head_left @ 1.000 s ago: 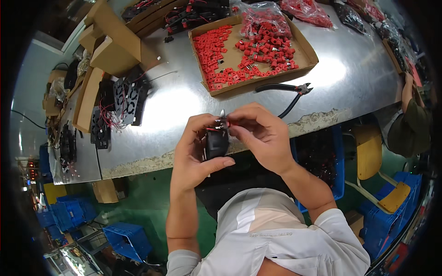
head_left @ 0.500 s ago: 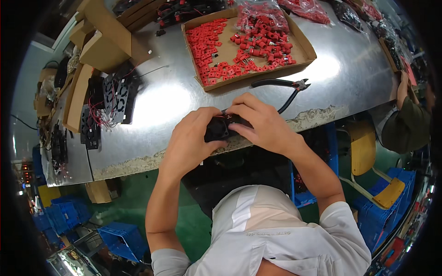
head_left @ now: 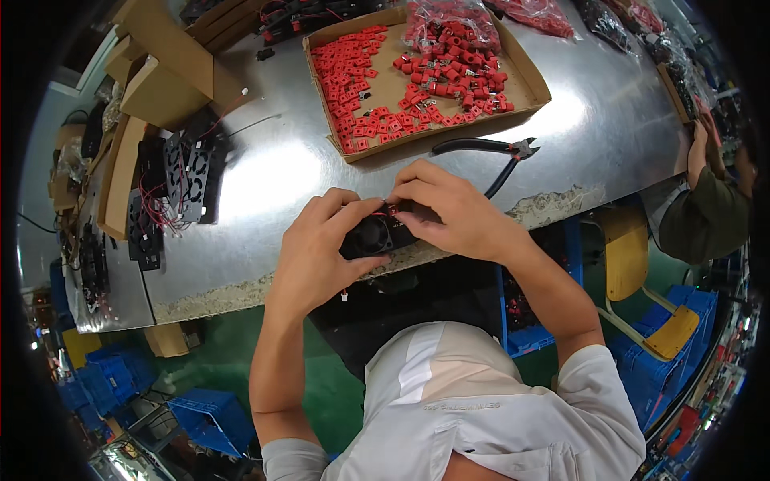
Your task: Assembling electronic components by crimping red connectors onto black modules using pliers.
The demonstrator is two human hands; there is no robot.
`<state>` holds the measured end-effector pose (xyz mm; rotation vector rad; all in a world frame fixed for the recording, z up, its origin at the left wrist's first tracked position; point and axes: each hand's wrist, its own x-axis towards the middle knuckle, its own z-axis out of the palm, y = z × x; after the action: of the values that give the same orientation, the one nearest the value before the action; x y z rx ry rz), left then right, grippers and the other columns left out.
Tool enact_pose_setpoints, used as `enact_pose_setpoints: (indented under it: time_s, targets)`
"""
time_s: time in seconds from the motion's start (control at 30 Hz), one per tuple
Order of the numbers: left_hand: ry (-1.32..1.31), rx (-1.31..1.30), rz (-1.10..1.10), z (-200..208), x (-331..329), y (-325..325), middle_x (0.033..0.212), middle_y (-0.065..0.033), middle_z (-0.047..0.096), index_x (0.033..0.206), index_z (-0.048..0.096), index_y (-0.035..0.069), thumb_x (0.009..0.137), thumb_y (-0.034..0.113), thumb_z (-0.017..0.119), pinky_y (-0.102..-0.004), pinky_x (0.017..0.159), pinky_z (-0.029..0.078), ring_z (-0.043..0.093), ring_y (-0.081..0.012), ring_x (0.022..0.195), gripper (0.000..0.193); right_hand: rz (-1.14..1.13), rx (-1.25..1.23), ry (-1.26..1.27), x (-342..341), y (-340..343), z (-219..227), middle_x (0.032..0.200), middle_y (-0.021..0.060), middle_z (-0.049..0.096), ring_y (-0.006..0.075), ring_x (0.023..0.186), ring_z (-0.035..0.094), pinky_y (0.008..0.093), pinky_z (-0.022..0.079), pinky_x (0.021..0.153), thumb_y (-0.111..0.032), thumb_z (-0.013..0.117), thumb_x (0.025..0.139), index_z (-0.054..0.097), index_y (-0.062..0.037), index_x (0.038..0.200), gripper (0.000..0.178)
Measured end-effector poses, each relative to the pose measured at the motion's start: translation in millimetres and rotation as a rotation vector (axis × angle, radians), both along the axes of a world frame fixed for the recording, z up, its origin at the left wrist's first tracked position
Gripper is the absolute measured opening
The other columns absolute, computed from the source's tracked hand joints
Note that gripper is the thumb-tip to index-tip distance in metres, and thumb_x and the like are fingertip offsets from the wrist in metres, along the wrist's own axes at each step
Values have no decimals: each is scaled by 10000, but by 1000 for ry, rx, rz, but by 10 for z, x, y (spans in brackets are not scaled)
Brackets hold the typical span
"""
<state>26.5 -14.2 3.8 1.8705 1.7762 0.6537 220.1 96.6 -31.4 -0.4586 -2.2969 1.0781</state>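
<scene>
Near the table's front edge, my left hand (head_left: 317, 244) is closed on a black panel with a small round cooling fan (head_left: 370, 239) in it. Its thumb lies along the near side and its fingers are over the far side. My right hand (head_left: 449, 210) pinches at the far edge of the same panel, where a bit of red (head_left: 393, 210) shows between the fingertips; whether it is a wire or a small part I cannot tell. A thin lead with a white connector (head_left: 345, 296) hangs below my left hand. The panel's right end is partly hidden by my right hand.
Beyond my hands lies a cardboard tray (head_left: 525, 112) of small red parts, with a plastic bag (head_left: 449, 24) on it. Black-handled cutting pliers (head_left: 473, 145) rest at its near side. More fan panels (head_left: 188, 172) with red wires lie left. At far right, another person's sleeve (head_left: 706, 216) shows.
My left hand has shifted slightly left, uncovering more of the fan. The white connector now hangs in view below it. My right fingers have closed in toward the panel's far edge.
</scene>
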Motion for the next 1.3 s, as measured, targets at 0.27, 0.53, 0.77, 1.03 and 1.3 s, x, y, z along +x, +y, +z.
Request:
enact_pose_setpoints:
  time_s: [0.27, 0.53, 0.77, 1.03, 1.3]
  targets:
    - [11, -14, 24, 27, 27, 0, 1066, -98, 595, 1194, 639, 107, 609, 186, 869, -391, 801, 498, 590, -299, 966, 634, 34, -2, -53, -15, 28, 20, 1022, 107, 573, 265, 839, 612, 338, 518, 704, -29, 693, 824, 616, 1, 986, 182]
    - [17, 74, -24, -42, -33, -3, 1037, -100, 621, 1196, 631, 86, 576, 173, 885, -380, 792, 505, 608, -312, 941, 676, 38, 125, -32, -36, 52, -5, 1020, 104, 577, 268, 794, 620, 357, 524, 671, -37, 705, 806, 608, -6, 981, 202]
    - [22, 45, -4, -20, -44, 6, 1038, -92, 611, 1173, 655, 106, 596, 204, 876, -388, 793, 493, 600, -300, 924, 626, 51, 20, -33, -25, 52, 4, 1035, 101, 579, 264, 787, 627, 348, 546, 694, -34, 705, 797, 601, -7, 976, 209]
    - [23, 42, 21, 15, -63, -14, 988, -102, 603, 1159, 661, 91, 600, 176, 868, -390, 790, 491, 597, -302, 901, 602, 182, 56, -174, -78, 271, 227, 1013, 111, 585, 253, 809, 623, 338, 520, 704, -52, 708, 803, 601, 6, 996, 228]
    - [19, 77, 12, 0, -70, -56, 954, -87, 589, 1163, 657, 104, 614, 196, 860, -387, 789, 481, 586, -292, 882, 592, 21, 296, -256, -588, 1118, 289, 958, 130, 617, 310, 846, 601, 372, 481, 769, -111, 657, 875, 660, -16, 1020, 173]
